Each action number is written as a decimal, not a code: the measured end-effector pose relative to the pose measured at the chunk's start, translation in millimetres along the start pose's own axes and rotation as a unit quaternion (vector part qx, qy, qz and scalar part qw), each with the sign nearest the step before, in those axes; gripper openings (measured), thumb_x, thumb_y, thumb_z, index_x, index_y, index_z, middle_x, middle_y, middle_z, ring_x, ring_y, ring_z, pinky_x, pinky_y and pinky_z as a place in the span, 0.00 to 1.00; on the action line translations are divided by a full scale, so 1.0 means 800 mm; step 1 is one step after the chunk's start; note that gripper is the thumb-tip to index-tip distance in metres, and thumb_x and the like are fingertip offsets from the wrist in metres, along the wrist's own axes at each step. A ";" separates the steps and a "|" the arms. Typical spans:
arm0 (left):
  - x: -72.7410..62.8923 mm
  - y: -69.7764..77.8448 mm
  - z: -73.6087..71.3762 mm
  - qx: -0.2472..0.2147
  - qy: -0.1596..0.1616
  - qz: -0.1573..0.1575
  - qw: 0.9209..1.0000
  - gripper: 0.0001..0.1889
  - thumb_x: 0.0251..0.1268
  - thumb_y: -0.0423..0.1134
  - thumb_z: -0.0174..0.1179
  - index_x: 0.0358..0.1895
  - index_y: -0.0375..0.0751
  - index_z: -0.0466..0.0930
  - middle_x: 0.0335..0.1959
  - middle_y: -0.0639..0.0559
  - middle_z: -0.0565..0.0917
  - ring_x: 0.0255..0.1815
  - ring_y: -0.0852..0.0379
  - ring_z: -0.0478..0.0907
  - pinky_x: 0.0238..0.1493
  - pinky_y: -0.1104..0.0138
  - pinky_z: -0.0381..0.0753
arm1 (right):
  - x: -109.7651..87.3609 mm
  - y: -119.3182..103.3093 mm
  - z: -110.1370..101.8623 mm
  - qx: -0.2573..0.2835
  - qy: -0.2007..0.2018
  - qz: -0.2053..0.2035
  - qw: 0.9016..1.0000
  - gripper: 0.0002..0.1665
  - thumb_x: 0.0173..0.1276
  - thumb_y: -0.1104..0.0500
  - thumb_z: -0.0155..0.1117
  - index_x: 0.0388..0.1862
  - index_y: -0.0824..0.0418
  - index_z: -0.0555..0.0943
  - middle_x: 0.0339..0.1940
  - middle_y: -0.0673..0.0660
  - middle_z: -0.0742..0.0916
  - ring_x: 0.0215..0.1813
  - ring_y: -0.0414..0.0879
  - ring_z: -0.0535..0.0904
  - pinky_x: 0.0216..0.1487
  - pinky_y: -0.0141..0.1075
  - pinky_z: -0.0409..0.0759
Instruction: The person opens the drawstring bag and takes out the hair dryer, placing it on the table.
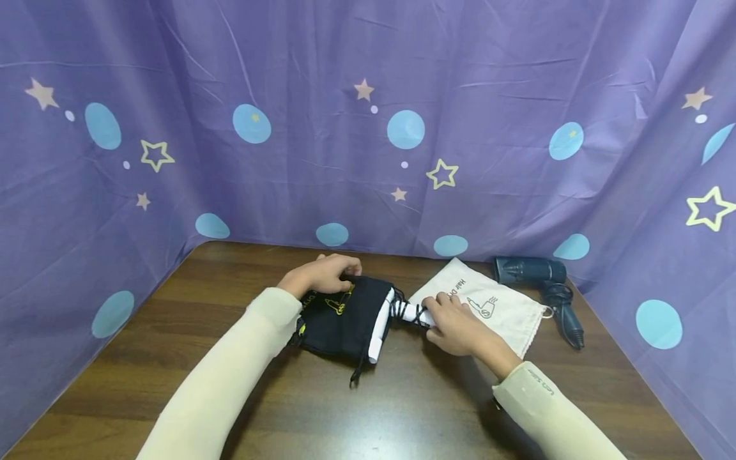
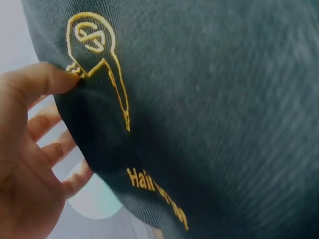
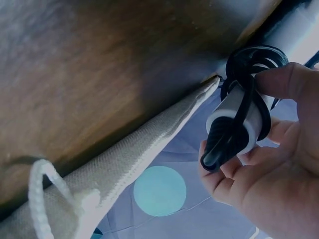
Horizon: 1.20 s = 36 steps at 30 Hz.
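A black drawstring bag (image 1: 351, 322) with a yellow hair-dryer print lies on the table, its mouth facing right. Out of that mouth comes a white hair dryer (image 1: 379, 329), its body partly hidden inside the bag. Black cord (image 3: 256, 64) is wound around its handle (image 3: 230, 110). My left hand (image 1: 328, 275) pinches the far edge of the bag, thumb on the printed side and fingers behind, as the left wrist view shows. My right hand (image 1: 457, 324) grips the handle end, thumb on one side and fingers curled beneath.
Behind my right hand lies a white drawstring bag (image 1: 512, 319) with a hair-dryer print. A dark hair dryer (image 1: 526, 270) with its cord bundled rests at the table's back right corner. Purple curtains (image 1: 299, 179) stand along the back and both sides of the wooden table (image 1: 299, 409).
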<state>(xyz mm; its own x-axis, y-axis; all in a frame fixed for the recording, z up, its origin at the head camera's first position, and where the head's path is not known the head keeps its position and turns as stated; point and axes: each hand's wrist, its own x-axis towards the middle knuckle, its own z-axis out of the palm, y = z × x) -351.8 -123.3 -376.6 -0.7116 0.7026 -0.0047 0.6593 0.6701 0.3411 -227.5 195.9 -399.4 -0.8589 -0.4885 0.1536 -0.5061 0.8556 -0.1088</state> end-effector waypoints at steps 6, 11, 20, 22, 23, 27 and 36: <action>0.004 -0.002 0.007 -0.007 0.006 0.043 0.999 0.09 0.66 0.27 0.58 0.44 0.45 0.77 0.35 0.54 0.76 0.37 0.56 0.71 0.43 0.60 0.73 | 0.001 0.001 0.001 -0.016 0.001 -0.017 1.000 0.22 0.69 0.53 0.68 0.57 0.60 0.75 0.42 0.56 0.78 0.41 0.53 0.73 0.37 0.48 0.74; -0.001 -0.004 0.004 -0.014 0.007 0.041 0.999 0.08 0.68 0.27 0.59 0.42 0.45 0.77 0.33 0.54 0.75 0.35 0.56 0.69 0.41 0.61 0.72 | 0.004 -0.002 -0.001 -0.034 -0.003 -0.023 0.999 0.19 0.71 0.52 0.69 0.54 0.60 0.75 0.42 0.56 0.80 0.41 0.55 0.76 0.36 0.50 0.78; -0.010 -0.020 0.001 -0.025 0.009 0.040 0.999 0.08 0.68 0.27 0.57 0.43 0.44 0.77 0.34 0.53 0.75 0.35 0.57 0.70 0.41 0.61 0.72 | 0.002 -0.001 0.000 -0.042 0.000 -0.025 0.999 0.19 0.71 0.52 0.68 0.53 0.60 0.75 0.43 0.56 0.81 0.43 0.57 0.78 0.38 0.51 0.80; -0.013 -0.023 -0.001 -0.022 0.016 0.034 0.999 0.08 0.68 0.26 0.57 0.42 0.45 0.77 0.34 0.54 0.76 0.35 0.57 0.71 0.42 0.61 0.73 | 0.001 0.000 0.000 -0.042 0.002 -0.027 0.999 0.19 0.71 0.52 0.68 0.53 0.60 0.75 0.43 0.56 0.81 0.42 0.57 0.78 0.37 0.51 0.79; -0.014 -0.023 -0.002 -0.021 0.019 0.031 0.999 0.08 0.68 0.26 0.57 0.42 0.45 0.77 0.34 0.54 0.76 0.35 0.57 0.71 0.42 0.61 0.73 | 0.001 0.000 0.000 -0.041 0.003 -0.028 0.999 0.19 0.71 0.52 0.68 0.53 0.60 0.75 0.43 0.56 0.81 0.42 0.57 0.78 0.37 0.51 0.79; -0.014 -0.022 -0.003 -0.002 0.028 0.038 0.999 0.08 0.68 0.27 0.58 0.43 0.44 0.78 0.33 0.54 0.76 0.35 0.57 0.71 0.42 0.61 0.74 | 0.001 -0.001 0.000 -0.040 0.002 -0.029 0.999 0.18 0.71 0.53 0.68 0.52 0.60 0.75 0.42 0.55 0.81 0.41 0.57 0.77 0.36 0.50 0.79; -0.024 -0.007 0.002 0.091 0.067 0.033 0.993 0.12 0.71 0.39 0.64 0.54 0.48 0.79 0.48 0.52 0.79 0.51 0.53 0.77 0.55 0.55 0.77 | 0.003 -0.003 0.000 -0.040 -0.002 -0.029 0.999 0.18 0.71 0.53 0.69 0.51 0.60 0.74 0.42 0.55 0.81 0.41 0.57 0.77 0.37 0.50 0.79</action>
<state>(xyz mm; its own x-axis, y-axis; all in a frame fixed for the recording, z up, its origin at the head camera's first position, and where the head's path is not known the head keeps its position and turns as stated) -341.1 -140.0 -379.7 -0.6830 0.7168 0.1408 0.7301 0.6640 0.1614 -228.3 193.1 -398.8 -0.8290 -0.5377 0.1539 -0.5469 0.8369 -0.0219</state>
